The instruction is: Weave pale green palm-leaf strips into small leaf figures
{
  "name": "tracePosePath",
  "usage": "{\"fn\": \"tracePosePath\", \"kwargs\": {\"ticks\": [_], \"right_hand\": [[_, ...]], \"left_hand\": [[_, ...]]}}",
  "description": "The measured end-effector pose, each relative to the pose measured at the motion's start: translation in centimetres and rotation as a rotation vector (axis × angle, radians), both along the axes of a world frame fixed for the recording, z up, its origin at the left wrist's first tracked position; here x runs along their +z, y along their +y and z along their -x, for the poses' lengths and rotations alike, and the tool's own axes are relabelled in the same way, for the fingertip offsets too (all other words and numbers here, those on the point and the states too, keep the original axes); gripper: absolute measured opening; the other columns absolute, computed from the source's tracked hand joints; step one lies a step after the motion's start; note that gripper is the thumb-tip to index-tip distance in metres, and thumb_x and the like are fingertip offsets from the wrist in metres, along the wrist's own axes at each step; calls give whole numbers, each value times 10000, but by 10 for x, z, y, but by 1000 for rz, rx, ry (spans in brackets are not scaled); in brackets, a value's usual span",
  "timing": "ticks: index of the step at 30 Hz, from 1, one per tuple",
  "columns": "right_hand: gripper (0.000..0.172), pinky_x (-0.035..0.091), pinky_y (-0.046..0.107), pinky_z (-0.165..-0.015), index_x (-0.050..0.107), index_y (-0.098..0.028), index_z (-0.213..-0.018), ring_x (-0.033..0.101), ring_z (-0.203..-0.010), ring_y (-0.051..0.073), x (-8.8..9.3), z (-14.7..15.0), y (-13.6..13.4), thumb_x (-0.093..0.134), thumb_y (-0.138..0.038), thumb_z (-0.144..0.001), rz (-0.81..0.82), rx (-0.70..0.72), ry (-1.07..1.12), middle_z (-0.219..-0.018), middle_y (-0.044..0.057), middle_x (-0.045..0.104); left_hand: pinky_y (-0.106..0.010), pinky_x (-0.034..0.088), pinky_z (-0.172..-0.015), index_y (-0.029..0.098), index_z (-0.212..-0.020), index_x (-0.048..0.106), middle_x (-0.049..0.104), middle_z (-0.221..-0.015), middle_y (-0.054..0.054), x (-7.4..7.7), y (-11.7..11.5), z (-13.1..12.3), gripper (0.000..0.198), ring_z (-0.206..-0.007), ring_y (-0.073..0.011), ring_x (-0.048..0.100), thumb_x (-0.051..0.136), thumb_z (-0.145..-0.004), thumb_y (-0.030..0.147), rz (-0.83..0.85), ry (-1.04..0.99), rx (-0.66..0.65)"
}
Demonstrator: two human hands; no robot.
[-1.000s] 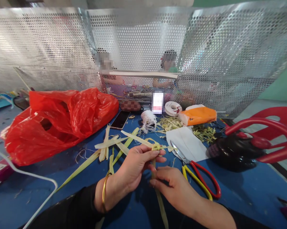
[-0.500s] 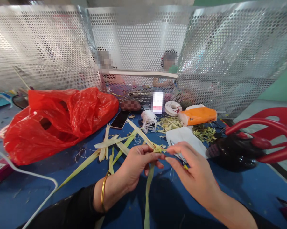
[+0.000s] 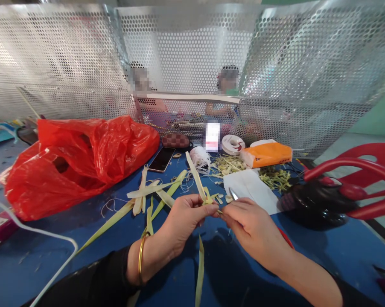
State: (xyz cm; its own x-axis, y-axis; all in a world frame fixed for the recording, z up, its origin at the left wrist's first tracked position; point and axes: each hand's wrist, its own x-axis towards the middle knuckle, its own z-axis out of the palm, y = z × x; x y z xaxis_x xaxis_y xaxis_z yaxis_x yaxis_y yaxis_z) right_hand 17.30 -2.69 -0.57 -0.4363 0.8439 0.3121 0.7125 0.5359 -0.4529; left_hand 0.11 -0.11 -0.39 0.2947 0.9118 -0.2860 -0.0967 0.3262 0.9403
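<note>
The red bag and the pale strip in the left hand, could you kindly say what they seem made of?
Red bag: apparently thin plastic film, glossy, from its crinkles and bright highlights. Pale strip: probably plant leaf, fairly matte, given its yellowish-green colour.

My left grip (image 3: pixel 184 219) pinches a knotted leaf strip (image 3: pixel 208 199) | my right grip (image 3: pixel 253 230) pinches its end | scissors (image 3: pixel 233 194) lie partly hidden

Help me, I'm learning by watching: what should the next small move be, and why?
Perhaps a gentle outward pull on the thin end with the right hand: that hand appears to pinch it, while the left hand grips the folded leaf beside it, so a light tug might snug the fold.
</note>
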Motion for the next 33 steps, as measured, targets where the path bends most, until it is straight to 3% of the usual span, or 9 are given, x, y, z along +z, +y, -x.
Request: {"fn": "tracePosePath", "kwargs": {"ticks": [6,12,14,17,20,23,29,33], "right_hand": [[356,362,292,-627,427,-211,-584,465,-549,147,18,-14,-2,437,-222,-940,54,14,-97,-538,-31,467],[343,374,272,-575,520,-217,-586,531,-607,166,29,-28,1,489,-290,-920,291,5,-80,-563,-17,546],[281,407,270,-605,610,-230,-679,568,-669,171,27,-29,5,502,-332,-917,381,18,23,-663,-9,617],[260,446,297,-769,685,-229,-869,601,-879,205,18,-24,12,507,-414,-908,493,19,319,-905,27,670],[291,458,300,-764,697,-194,-872,602,-835,192,4,-12,14,532,-433,-892,704,-40,672,-832,34,668],[234,462,280,-638,686,-165,-873,576,-660,154,-6,-3,11,654,-388,-810,876,-58,920,-727,19,635],[175,399,232,-567,620,-171,-719,510,-601,115,-13,2,9,728,-307,-743,880,-148,1098,-640,-23,559],[186,379,239,-574,585,-172,-671,480,-597,110,-15,5,9,693,-298,-755,833,-153,1076,-621,-31,538]], "left_hand": [[-211,233,-440,133,-674,702,660,-620,-24,-1,2,3,185,-465,-57,347,719,-703,315,-101,87,-16],[-212,242,-440,138,-735,702,654,-594,-16,1,3,3,155,-469,-68,372,721,-699,287,-90,68,-26],[-216,230,-441,137,-690,697,636,-581,-9,3,1,3,140,-467,-65,356,705,-710,275,-96,70,-51],[-221,214,-447,135,-615,687,616,-573,-1,6,-2,1,156,-463,-54,334,677,-722,247,-100,83,-131],[-210,226,-463,138,-678,704,640,-599,-4,3,-5,-1,73,-490,-59,400,686,-693,208,-26,64,-223],[-206,221,-462,132,-757,707,650,-601,-6,-1,-6,-2,114,-485,-61,403,709,-663,197,30,35,-304],[-237,165,-439,103,-767,697,667,-640,-58,-7,-5,-1,323,-437,-57,323,621,-777,417,7,-25,-370],[-236,164,-460,114,-733,690,618,-564,-15,-10,-6,-4,237,-449,-52,299,678,-731,351,53,40,-289]]}}
